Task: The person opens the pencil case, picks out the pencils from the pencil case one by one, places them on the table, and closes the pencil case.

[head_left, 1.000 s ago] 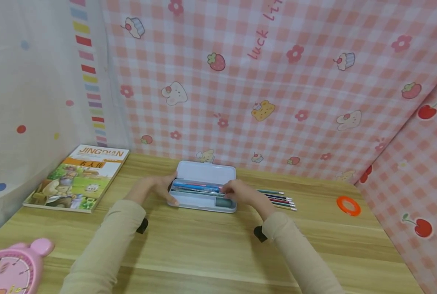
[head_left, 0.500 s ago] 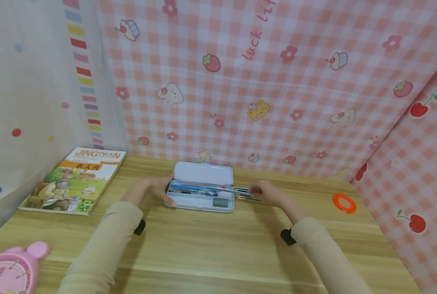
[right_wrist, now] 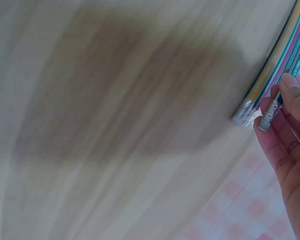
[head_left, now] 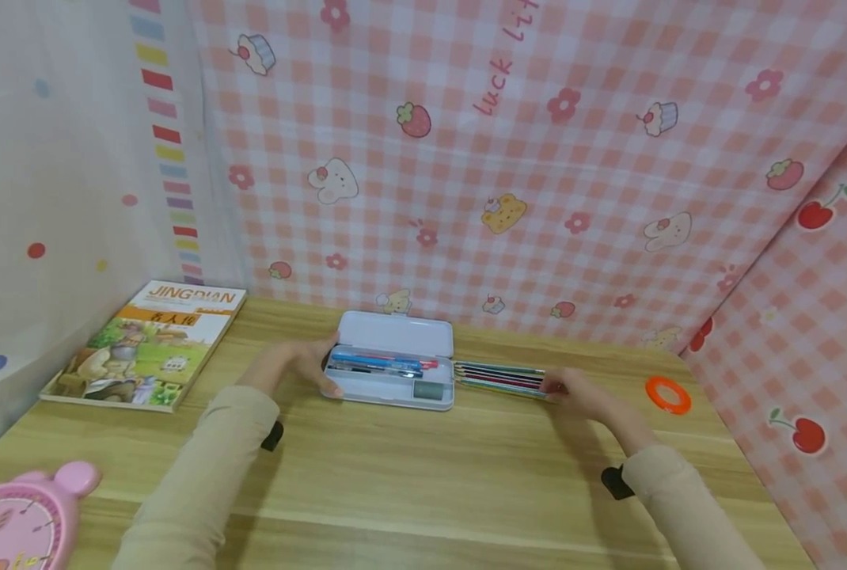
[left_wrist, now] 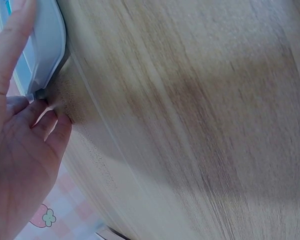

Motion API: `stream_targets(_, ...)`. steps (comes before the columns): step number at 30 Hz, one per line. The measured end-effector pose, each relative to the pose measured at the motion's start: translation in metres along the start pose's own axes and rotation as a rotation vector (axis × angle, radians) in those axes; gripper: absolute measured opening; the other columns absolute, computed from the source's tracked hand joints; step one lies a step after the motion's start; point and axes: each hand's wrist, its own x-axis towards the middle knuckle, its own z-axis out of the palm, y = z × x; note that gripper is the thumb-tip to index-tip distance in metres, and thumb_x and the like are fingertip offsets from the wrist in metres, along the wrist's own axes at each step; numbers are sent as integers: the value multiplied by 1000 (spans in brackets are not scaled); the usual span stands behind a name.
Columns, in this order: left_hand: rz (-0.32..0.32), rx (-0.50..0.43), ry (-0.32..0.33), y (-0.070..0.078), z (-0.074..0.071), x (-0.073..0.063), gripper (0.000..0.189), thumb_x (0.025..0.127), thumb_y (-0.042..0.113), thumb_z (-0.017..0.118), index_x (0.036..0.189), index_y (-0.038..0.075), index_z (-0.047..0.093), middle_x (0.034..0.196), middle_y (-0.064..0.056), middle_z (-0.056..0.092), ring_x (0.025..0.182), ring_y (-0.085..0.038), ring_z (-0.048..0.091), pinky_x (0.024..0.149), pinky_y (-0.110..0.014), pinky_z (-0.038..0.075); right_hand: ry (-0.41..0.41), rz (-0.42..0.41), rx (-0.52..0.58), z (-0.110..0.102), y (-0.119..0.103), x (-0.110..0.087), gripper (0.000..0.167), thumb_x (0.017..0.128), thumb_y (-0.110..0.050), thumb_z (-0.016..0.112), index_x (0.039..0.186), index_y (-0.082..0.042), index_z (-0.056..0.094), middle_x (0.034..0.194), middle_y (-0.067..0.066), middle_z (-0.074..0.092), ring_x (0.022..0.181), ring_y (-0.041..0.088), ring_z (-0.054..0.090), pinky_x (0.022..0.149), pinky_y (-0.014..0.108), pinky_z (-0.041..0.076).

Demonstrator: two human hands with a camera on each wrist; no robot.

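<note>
A white pencil case lies on the table with its lid raised at the back. Inside are a blue pen, other pens and a grey-green eraser. My left hand holds the case by its left end; in the left wrist view the thumb lies over its edge and the fingertips meet its corner. To the right of the case lies a row of several pencils. My right hand is at their right ends, and pinches a green pencil near its eraser tip between thumb and fingers.
A book lies at the back left of the wooden table. A pink clock is at the front left, an orange ring at the right. Checked cloth hangs behind the table.
My right hand has drawn a pencil out of the case and moved it right, to the row of pencils on the table. My left hand has stayed on the case.
</note>
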Motion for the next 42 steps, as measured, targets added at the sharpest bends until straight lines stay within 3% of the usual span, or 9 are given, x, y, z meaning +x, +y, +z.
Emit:
stream_targets(8,8,24,-2,-1,-3,2,117,75,42,72,143,-4,-11,151,-26,-6,139,-41,2,115,-52,10,6,34,-60,4,9,-8,3,78,5,64,81,2,65,76,8,65,71,15,59,63,29,51)
stream_targets(16,15,18,-1,-4,0,4,118,74,44,72,143,-4,-11,151,-26,-6,140,-40,1,115,-51,9,-3,62,-80,10,6,-4,6,79,3,65,84,0,66,78,8,66,72,17,60,63,29,51)
stream_targets(23,22,8,7,-6,-1,4,118,74,42,73,143,-5,-12,151,-26,-6,140,-40,1,115,-51,9,26,99,-95,13,3,-1,7,78,1,66,84,-2,65,74,4,63,68,11,55,59,23,45)
stream_targets(28,25,24,7,-7,-1,6,119,74,44,72,143,-5,-11,151,-26,-5,140,-40,2,115,-50,9,51,79,-75,13,3,3,6,77,1,67,82,-1,65,72,4,61,66,9,52,56,21,43)
stream_targets(35,15,36,9,-5,-1,5,119,73,45,72,143,-5,-10,151,-26,-4,140,-40,3,115,-50,9,31,60,-60,12,-5,22,6,82,-7,66,86,-3,66,77,5,66,68,11,58,60,25,48)
stream_targets(42,13,31,6,-3,0,4,119,73,46,72,144,-3,-10,152,-24,-5,140,-39,2,115,-50,9,34,109,6,18,-32,63,19,86,-15,62,97,-1,64,84,9,65,76,17,59,67,32,51)
